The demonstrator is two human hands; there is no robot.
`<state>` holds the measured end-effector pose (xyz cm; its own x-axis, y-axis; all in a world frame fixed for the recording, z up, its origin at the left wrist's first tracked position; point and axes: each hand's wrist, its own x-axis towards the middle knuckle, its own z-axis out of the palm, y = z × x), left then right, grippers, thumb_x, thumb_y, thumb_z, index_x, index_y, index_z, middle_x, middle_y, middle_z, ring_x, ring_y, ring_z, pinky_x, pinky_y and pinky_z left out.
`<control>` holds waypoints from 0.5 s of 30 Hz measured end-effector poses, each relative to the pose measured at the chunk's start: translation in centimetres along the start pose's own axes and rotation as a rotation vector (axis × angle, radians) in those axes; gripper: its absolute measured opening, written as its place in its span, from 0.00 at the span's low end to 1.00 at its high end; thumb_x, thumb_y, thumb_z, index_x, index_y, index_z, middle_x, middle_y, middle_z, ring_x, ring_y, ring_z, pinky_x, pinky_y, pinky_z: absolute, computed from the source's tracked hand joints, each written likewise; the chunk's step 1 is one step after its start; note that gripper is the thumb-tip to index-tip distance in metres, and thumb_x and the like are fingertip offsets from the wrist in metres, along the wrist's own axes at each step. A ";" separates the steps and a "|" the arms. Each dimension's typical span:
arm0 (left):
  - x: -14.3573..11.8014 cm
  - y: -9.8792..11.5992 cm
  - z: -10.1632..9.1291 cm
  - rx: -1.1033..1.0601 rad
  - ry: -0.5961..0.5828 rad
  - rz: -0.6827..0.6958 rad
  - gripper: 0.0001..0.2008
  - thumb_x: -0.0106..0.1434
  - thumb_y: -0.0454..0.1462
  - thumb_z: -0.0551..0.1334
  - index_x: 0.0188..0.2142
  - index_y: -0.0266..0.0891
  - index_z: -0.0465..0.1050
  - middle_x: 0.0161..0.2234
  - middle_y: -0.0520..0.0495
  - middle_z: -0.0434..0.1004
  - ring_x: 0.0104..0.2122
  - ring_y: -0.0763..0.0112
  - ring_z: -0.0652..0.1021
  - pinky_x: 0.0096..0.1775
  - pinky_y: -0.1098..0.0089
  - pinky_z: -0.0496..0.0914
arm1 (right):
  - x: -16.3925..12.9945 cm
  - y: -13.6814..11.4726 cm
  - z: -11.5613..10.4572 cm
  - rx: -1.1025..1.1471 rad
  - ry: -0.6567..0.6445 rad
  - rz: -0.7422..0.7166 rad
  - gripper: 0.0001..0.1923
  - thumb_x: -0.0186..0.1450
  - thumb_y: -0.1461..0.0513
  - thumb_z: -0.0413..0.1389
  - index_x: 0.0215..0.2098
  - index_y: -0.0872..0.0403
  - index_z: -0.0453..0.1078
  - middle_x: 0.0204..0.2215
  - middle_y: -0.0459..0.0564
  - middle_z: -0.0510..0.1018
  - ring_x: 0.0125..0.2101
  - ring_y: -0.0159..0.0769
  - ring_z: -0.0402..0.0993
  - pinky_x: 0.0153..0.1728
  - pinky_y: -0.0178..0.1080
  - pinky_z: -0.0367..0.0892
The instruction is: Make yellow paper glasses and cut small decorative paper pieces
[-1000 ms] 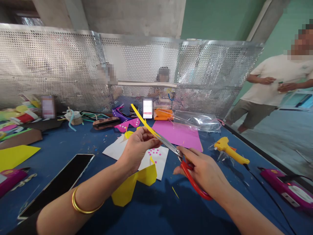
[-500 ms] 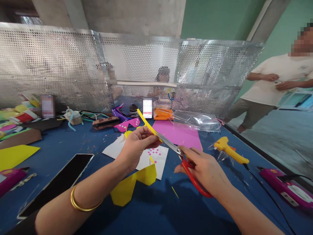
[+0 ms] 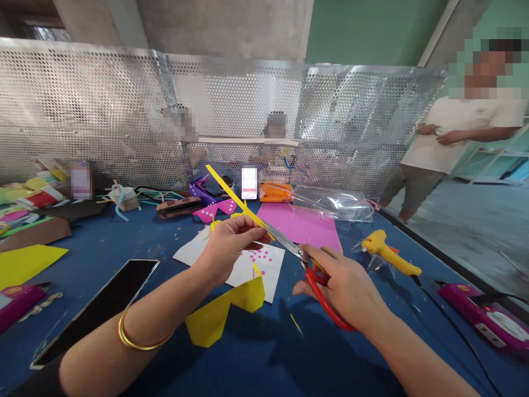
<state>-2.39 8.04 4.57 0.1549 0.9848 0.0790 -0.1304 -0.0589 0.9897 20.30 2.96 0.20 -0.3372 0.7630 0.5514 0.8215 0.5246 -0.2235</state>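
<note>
My left hand (image 3: 229,245) pinches a narrow yellow paper strip (image 3: 229,193) that points up and away to the left. My right hand (image 3: 345,286) grips red-handled scissors (image 3: 306,264), whose metal blades reach the strip right at my left fingertips. Below the hands a larger yellow paper piece (image 3: 223,311) lies on the blue table (image 3: 264,358), partly over a white sheet (image 3: 248,264) dotted with small pink squares.
A black phone (image 3: 99,309) lies at the left, a yellow glue gun (image 3: 388,256) and a pink tool (image 3: 487,317) at the right. A pink sheet (image 3: 301,226), a clear plastic bag (image 3: 334,204) and craft scraps lie by the perforated metal screen (image 3: 124,110). A person (image 3: 450,143) stands at the far right.
The yellow strip has swung so that its free end points higher and further left. My hands and the scissors stay almost in place. The standing person has shifted left.
</note>
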 end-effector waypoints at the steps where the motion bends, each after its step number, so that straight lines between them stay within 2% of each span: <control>1: 0.0 0.0 0.0 0.006 -0.006 -0.004 0.05 0.52 0.36 0.70 0.25 0.39 0.76 0.25 0.49 0.80 0.27 0.72 0.79 0.33 0.71 0.72 | 0.0 0.0 0.0 -0.006 -0.003 -0.003 0.32 0.63 0.43 0.58 0.55 0.57 0.69 0.34 0.53 0.79 0.30 0.41 0.78 0.29 0.41 0.73; 10: 0.6 -0.1 0.7 -0.016 -0.040 -0.039 0.05 0.51 0.36 0.71 0.25 0.39 0.76 0.25 0.49 0.81 0.28 0.71 0.79 0.32 0.72 0.72 | 0.2 0.0 -0.2 0.044 -0.010 0.054 0.27 0.64 0.43 0.57 0.50 0.55 0.72 0.30 0.49 0.78 0.26 0.37 0.75 0.27 0.39 0.71; 15: 1.8 0.0 1.1 -0.037 -0.072 -0.060 0.05 0.52 0.36 0.71 0.25 0.39 0.76 0.25 0.49 0.81 0.27 0.72 0.79 0.33 0.73 0.71 | 0.4 0.1 -0.2 0.053 -0.013 0.094 0.28 0.65 0.42 0.55 0.50 0.56 0.71 0.29 0.49 0.76 0.25 0.37 0.74 0.28 0.39 0.71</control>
<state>-1.06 9.62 4.82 0.2334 0.9720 0.0289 -0.1544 0.0077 0.9880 20.33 3.23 0.55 -0.2662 0.8144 0.5156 0.8246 0.4694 -0.3158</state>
